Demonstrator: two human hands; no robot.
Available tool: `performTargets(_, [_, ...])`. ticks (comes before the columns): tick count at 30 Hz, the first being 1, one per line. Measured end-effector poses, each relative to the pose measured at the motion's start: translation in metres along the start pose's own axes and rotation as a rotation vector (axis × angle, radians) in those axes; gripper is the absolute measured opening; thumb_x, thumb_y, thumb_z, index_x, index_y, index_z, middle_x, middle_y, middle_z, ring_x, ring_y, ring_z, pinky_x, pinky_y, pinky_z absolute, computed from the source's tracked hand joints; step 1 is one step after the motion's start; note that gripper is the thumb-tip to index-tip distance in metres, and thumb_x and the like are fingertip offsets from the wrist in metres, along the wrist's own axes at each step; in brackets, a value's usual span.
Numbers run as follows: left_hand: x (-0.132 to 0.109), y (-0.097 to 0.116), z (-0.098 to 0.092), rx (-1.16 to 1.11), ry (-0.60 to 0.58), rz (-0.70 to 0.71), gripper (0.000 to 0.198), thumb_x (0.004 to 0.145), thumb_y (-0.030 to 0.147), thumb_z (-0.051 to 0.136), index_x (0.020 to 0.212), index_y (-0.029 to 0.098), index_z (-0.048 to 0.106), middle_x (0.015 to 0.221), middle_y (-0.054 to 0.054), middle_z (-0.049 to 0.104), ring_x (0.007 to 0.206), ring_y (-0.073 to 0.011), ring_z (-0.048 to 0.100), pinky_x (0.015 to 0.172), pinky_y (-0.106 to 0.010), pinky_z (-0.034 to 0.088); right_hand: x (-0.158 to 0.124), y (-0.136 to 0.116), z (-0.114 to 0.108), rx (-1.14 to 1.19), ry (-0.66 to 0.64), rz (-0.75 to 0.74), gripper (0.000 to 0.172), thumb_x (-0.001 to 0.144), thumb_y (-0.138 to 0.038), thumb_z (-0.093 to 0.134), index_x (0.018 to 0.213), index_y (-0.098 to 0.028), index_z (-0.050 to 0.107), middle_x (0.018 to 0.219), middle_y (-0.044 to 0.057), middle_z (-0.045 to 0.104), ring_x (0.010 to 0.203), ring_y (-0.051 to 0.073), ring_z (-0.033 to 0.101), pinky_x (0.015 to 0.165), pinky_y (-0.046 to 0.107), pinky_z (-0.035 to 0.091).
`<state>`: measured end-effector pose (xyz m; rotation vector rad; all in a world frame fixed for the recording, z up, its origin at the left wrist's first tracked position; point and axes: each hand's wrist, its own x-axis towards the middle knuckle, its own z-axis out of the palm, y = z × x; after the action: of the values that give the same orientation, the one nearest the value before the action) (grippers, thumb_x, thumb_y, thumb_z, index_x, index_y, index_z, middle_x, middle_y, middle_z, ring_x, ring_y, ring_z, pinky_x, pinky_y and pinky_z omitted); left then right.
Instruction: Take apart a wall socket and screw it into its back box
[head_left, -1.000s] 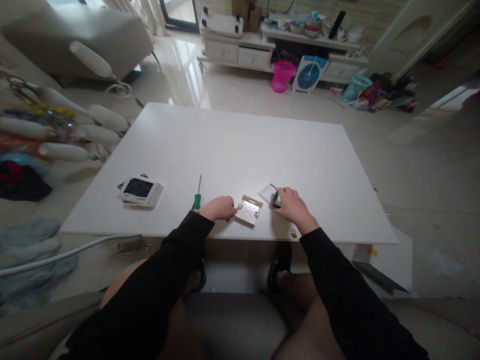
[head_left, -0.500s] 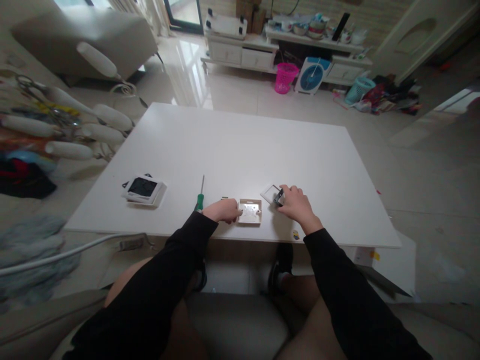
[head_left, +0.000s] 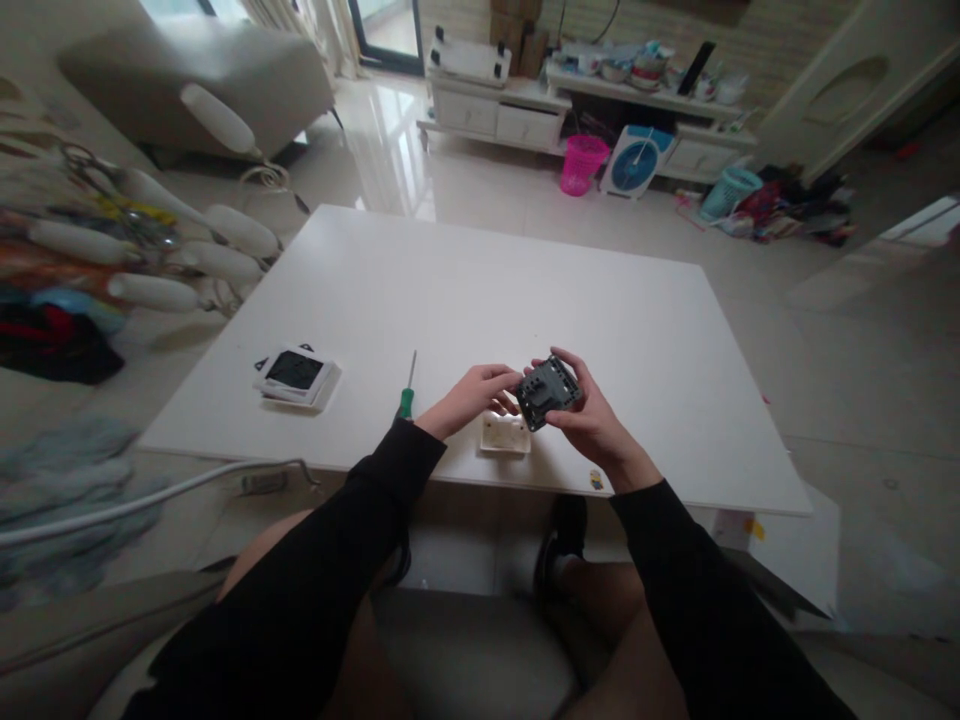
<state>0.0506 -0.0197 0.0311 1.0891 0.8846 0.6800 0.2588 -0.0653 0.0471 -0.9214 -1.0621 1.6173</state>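
Now, through the head camera, a seated person in black sleeves (head_left: 375, 520) is holding a dark module (head_left: 549, 392) clear of the white table (head_left: 450, 270), just above its near edge; the right hand (head_left: 592, 422) is cupping the piece from the right, its fingers curling over the far rim and closing on it, while the left hand (head_left: 471, 395) is reaching across, its fingertips coming together on the module's left edge; the piece is tilting its dark face up toward the camera. Half a second ago both hands were lying low on the tabletop, the right one over the module and a small white frame, the left one beside a beige box (head_left: 505, 436); that box is now sitting alone on the table directly beneath the raised hands, untouched, and the white frame is no longer showing, perhaps hidden behind the fingers. So the module is passing from the table into a two-handed grip, with the box left free below. A green-handled screwdriver (head_left: 407, 388) is lying just left of the left wrist; a stack of plates (head_left: 297, 374) is resting well apart, further left; a pink basket (head_left: 583, 163) is standing on the floor beyond.
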Motion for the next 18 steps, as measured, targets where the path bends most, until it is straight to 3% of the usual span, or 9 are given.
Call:
performTargets(6, [0.001,0.002,0.004,-0.304,0.025,0.080,0.046,0.066,0.047,0.096,0.088,0.013,0.074,0.078,-0.002,0.070,0.067,-0.0114,0.065,0.064,-0.025,0.050,-0.001,0.007,0.005,-0.121,-0.005,-0.111,0.106,0.058,-0.042,0.102,0.145,-0.043,0.041,0.164,0.007,0.047,0.148,0.031,0.053,0.120,0.055,0.049])
performTargets(11, [0.001,0.005,0.002,-0.374,0.052,0.102,0.048,0.061,0.043,0.100,0.087,0.014,0.073,0.085,-0.002,0.072,0.071,-0.0113,0.066,0.061,-0.023,0.049,-0.003,0.009,0.010,-0.301,0.026,-0.155,0.108,0.060,-0.043,0.101,0.145,-0.039,0.034,0.160,0.012,0.050,0.141,0.032,0.059,0.116,0.057,0.053])
performTargets(16, [0.002,0.000,-0.005,-0.368,0.041,0.092,0.047,0.061,0.041,0.100,0.090,0.015,0.075,0.086,-0.003,0.075,0.069,-0.0111,0.066,0.058,-0.021,0.045,-0.005,0.009,0.016,-0.537,0.048,-0.244,0.108,0.065,-0.042,0.098,0.151,-0.035,0.033,0.158,0.014,0.050,0.147,0.033,0.053,0.123,0.058,0.046])
performTargets(18, [0.002,-0.002,-0.008,-0.351,0.024,0.095,0.047,0.060,0.040,0.100,0.092,0.015,0.077,0.087,-0.004,0.076,0.070,-0.0118,0.066,0.060,-0.022,0.046,-0.006,0.010,0.018,-0.584,0.037,-0.238,0.110,0.068,-0.040,0.096,0.154,-0.033,0.029,0.154,0.015,0.052,0.142,0.033,0.057,0.122,0.059,0.047])
